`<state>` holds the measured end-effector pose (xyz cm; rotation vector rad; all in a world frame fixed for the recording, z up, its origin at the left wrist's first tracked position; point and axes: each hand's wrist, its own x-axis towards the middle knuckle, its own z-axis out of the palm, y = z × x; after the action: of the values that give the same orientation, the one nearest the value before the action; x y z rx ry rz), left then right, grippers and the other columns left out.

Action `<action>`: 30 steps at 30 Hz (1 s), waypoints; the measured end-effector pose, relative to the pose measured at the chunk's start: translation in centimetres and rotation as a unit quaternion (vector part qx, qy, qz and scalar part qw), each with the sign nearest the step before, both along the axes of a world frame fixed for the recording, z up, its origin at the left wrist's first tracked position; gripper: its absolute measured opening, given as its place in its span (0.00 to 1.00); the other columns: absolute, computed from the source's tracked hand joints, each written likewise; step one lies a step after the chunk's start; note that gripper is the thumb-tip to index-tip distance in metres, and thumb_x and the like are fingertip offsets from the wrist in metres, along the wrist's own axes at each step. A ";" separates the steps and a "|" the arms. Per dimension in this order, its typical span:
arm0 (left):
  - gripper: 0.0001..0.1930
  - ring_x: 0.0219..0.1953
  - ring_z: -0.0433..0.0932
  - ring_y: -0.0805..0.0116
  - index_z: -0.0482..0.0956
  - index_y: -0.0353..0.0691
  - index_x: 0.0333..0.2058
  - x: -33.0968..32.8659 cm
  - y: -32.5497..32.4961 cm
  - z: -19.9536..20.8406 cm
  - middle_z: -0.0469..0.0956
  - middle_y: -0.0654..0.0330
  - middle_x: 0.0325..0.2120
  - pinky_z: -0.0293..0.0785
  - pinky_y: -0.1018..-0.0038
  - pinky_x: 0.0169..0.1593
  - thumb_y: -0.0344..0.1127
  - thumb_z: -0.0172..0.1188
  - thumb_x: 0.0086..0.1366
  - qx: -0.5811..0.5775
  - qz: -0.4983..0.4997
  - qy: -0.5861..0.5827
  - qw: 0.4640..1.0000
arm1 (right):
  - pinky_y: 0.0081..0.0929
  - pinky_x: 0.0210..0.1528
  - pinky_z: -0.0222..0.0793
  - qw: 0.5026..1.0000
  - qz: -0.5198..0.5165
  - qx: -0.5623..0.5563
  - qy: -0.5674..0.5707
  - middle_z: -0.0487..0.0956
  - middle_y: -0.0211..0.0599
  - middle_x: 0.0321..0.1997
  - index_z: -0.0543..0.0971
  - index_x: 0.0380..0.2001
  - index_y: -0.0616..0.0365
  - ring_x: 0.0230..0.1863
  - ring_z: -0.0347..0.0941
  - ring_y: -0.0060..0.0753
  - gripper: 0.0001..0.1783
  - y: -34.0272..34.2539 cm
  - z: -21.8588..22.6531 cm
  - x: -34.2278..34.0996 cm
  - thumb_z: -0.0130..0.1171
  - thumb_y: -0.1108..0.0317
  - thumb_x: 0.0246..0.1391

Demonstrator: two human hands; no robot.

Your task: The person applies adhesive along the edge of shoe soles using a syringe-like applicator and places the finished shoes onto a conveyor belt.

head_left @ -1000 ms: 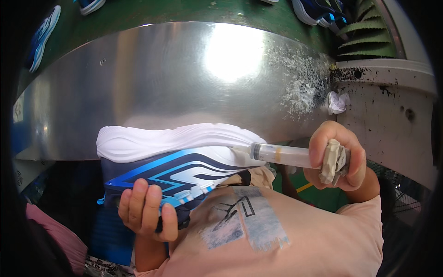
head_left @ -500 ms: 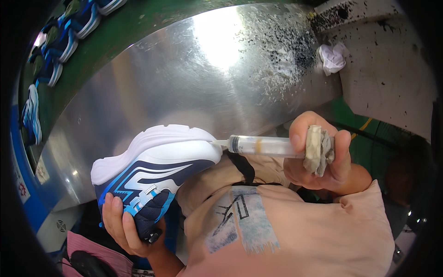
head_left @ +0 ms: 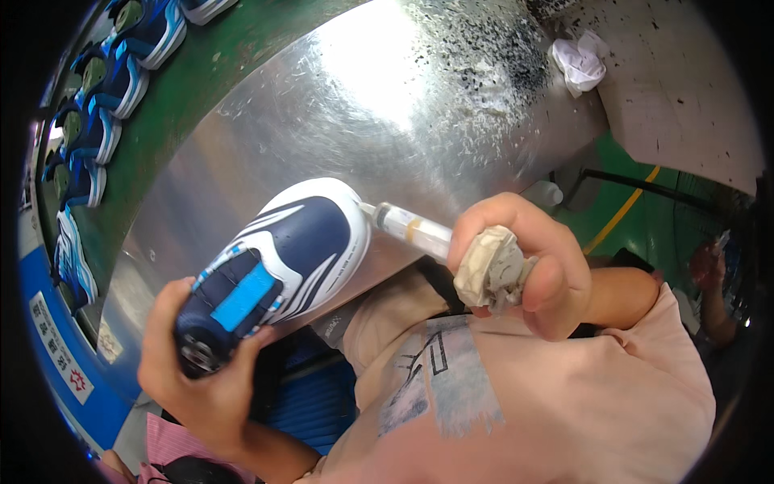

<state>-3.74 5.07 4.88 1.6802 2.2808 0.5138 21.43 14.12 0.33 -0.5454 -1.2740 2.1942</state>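
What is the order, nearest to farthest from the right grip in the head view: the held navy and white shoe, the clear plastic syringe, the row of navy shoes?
1. Clear plastic syringe, in the right grip.
2. Navy and white shoe, to the left, in the left grip.
3. Row of navy shoes, at upper left.

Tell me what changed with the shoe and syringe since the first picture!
The shoe rolled from side-on to show its top. The syringe went from the shoe's side to its toe. More shoes now show at left. The left grip still holds the shoe, the right grip the syringe.
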 end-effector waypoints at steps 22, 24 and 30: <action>0.29 0.40 0.69 0.69 0.66 0.32 0.44 -13.1 2.0 -0.6 0.70 0.59 0.36 0.63 0.77 0.47 0.36 0.65 0.42 0.041 0.066 -0.342 0.937 | 0.16 0.29 0.61 0.922 -0.199 0.294 -0.153 0.70 0.33 0.32 0.64 0.44 0.61 0.27 0.63 0.18 0.27 2.7 0.2 0.1 0.45 0.48 0.53; 0.28 0.42 0.69 0.66 0.65 0.32 0.46 -16.6 0.0 -1.0 0.70 0.58 0.39 0.63 0.74 0.48 0.36 0.62 0.46 0.196 0.177 -0.410 0.873 | 0.17 0.29 0.61 0.899 -0.164 0.312 -0.259 0.70 0.33 0.32 0.65 0.44 0.61 0.26 0.64 0.20 0.25 3.2 -1.0 0.7 0.46 0.51 0.53; 0.32 0.42 0.70 0.61 0.66 0.33 0.45 -26.6 0.1 3.2 0.72 0.54 0.39 0.65 0.70 0.47 0.43 0.66 0.42 0.381 0.263 -0.283 0.840 | 0.20 0.29 0.63 0.860 -0.181 0.399 -0.263 0.72 0.35 0.30 0.66 0.45 0.59 0.26 0.67 0.24 0.19 2.8 -3.1 0.0 0.49 0.60 0.52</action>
<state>-30.37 5.22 8.13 0.8430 2.1350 1.9479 21.39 16.87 -2.79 -0.9542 -1.9970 1.0668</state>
